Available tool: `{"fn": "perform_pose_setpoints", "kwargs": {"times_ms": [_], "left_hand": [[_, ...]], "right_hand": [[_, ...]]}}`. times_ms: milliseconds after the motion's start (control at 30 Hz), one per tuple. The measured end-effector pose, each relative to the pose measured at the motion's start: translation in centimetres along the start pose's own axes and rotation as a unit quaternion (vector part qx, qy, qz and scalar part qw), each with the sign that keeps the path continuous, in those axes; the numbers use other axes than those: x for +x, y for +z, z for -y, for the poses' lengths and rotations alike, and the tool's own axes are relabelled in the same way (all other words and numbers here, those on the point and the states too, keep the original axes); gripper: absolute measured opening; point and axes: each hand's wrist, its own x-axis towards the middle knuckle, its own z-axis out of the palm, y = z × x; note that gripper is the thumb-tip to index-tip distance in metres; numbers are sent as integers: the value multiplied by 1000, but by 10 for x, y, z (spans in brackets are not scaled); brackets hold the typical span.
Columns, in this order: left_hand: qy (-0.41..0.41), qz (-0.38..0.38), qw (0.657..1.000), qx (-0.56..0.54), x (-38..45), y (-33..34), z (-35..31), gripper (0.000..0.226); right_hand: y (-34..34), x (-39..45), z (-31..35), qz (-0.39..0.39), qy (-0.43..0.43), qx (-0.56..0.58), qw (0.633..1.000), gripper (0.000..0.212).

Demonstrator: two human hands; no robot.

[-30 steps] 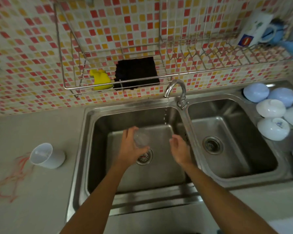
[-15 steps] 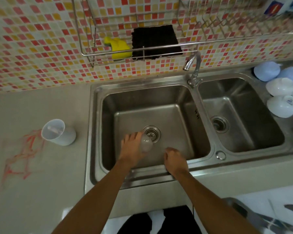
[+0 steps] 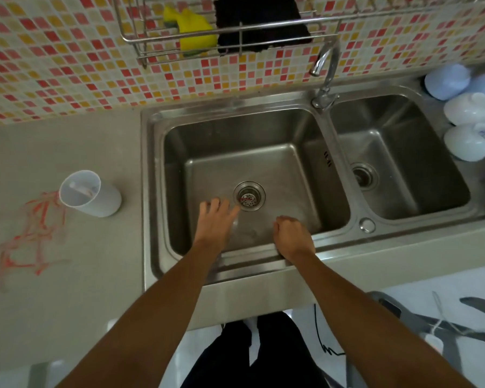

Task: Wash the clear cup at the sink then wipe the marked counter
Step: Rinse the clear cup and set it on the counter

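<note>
The water from the tap (image 3: 324, 65) has stopped. The left hand (image 3: 216, 219) still holds the clear cup (image 3: 237, 221) low in the sink (image 3: 151, 163), near the drain (image 3: 249, 196). The right hand (image 3: 290, 233), curled and empty, sits beside it. Washing looks done; the red marks (image 3: 31, 233) on the desk (image 3: 67, 289) wait.

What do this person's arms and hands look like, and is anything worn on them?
Both forearms are bare up to the frame's edge: no sleeves show. The left hand and right hand carry no gloves, and no rings, watch or bracelets can be seen. Dark trousers show below the counter.
</note>
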Motion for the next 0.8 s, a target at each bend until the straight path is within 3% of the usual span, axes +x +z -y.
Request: {"fn": "perform_pose_setpoints", "kwargs": {"times_ms": [433, 567, 700, 800], "left_hand": [[146, -66, 972, 173, -1, -8, -5, 52], [76, -49, 989, 117, -8, -16, -5, 69], [-34, -85, 996, 19, -22, -27, 5, 73], [-120, -118, 984, -52, -32, -27, 22, 88]], "right_hand": [[-4, -4, 1, 11, -5, -3, 1000, 20], [-5, -6, -2, 42, -10, -7, 999, 18], [-5, -8, -4, 57, -24, 6, 998, 10], [-5, -10, -6, 61, -5, 98, 993, 21]]}}
